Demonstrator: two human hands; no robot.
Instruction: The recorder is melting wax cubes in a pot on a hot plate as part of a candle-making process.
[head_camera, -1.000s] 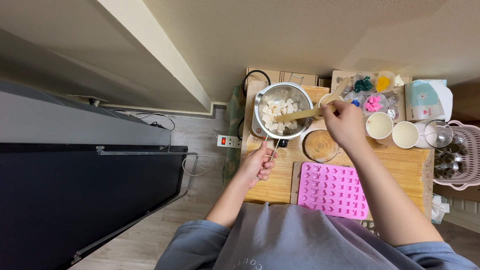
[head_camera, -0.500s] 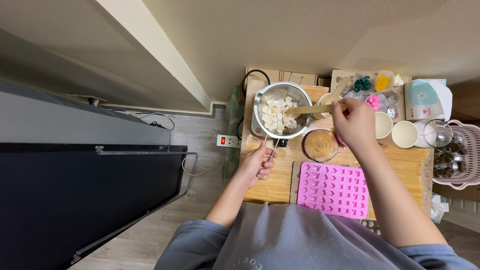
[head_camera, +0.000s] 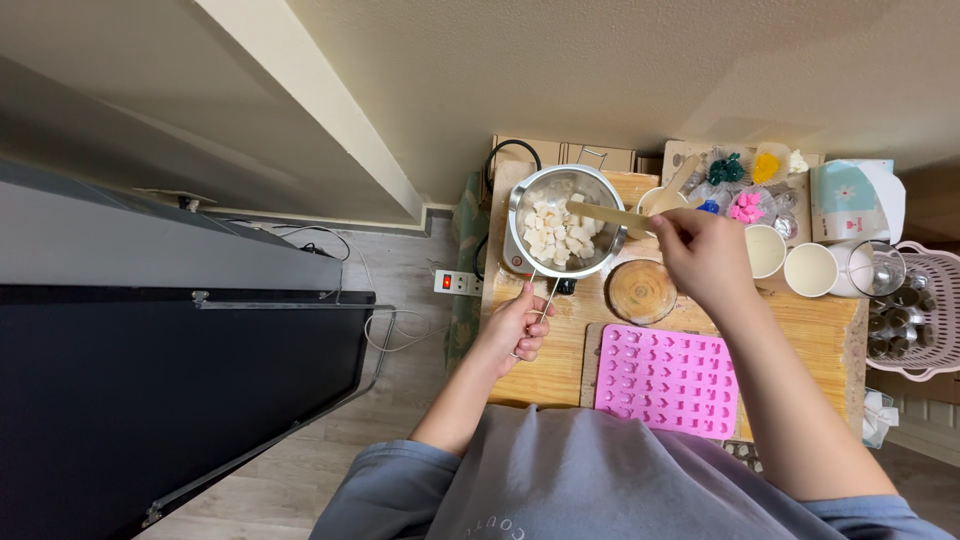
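over the pot (head_camera: 563, 232), right hand (head_camera: 702, 254) gripping wooden spatula (head_camera: 612, 216)

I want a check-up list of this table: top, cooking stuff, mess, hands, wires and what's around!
Surface: wooden table, mostly covered.
Job's things: steel pot of white cubes on a small burner; wooden stick in it; pink mould in front.
Clutter: round wooden lid, two white cups, coloured bits in bags, basket of jars.
Hands: left hand grips the pot handle; right hand holds the stick.
Cables: power strip and wires on the floor.
Surroundings: cream wall, dark cabinet at left.
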